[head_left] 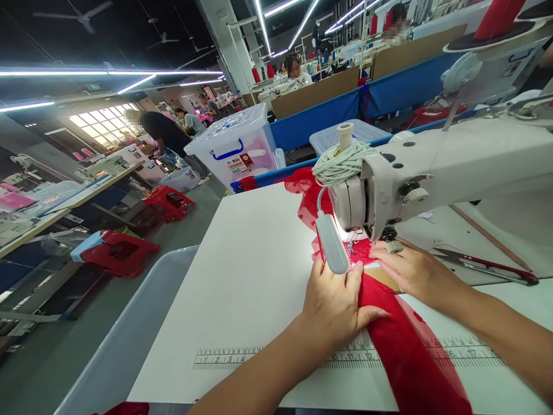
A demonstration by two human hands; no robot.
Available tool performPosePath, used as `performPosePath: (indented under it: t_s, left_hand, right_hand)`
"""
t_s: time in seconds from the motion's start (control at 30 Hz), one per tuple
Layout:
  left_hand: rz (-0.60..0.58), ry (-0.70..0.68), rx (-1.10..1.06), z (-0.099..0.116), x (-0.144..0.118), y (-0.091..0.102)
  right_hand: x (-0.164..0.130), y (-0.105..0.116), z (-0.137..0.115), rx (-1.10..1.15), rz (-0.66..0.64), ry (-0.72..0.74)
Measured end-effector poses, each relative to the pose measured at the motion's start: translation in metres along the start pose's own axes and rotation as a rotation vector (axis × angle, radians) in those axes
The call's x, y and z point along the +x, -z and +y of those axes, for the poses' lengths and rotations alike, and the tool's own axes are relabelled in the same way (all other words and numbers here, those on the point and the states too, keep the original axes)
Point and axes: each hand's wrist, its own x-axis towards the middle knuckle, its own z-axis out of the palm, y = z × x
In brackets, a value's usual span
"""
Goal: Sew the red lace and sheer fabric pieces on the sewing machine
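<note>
Red fabric [400, 340] lies in front of the sewing machine [470, 164], its near end cut off by our view. Our left hand [332, 300], thumb spread, rests flat on it; our right hand [406, 268] touches it just below the sewing machine's head, fingertips partly hidden, so we cannot tell its grip. One lamp [333, 245] covers some left fingers.

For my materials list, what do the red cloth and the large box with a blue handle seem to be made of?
Red cloth: thin fabric, partly sheer, fibre unclear; ruler marks show through its paler part.
Large box: probably plastic, smooth and shiny; pinkish contents show through its translucent wall.
</note>
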Motion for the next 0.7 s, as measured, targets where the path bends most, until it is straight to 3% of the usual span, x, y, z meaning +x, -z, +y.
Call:
performPosePath:
  t_s: [0.23,0.5,0.7]
  left_hand:
    - [-0.011,0.016,-0.011,-0.002,0.000,0.000]
    - [0.092,-0.007,-0.010,0.004,0.003,0.005]
    - [-0.012,-0.028,0.037,0.004,0.000,0.011]
  right_hand:
    - [0.006,0.011,-0.003,-0.104,0.032,0.066]
    - [0.006,0.009,-0.012,0.070,0.049,0.177]
    - [0.006,0.013,-0.009,0.038,0.044,0.179]
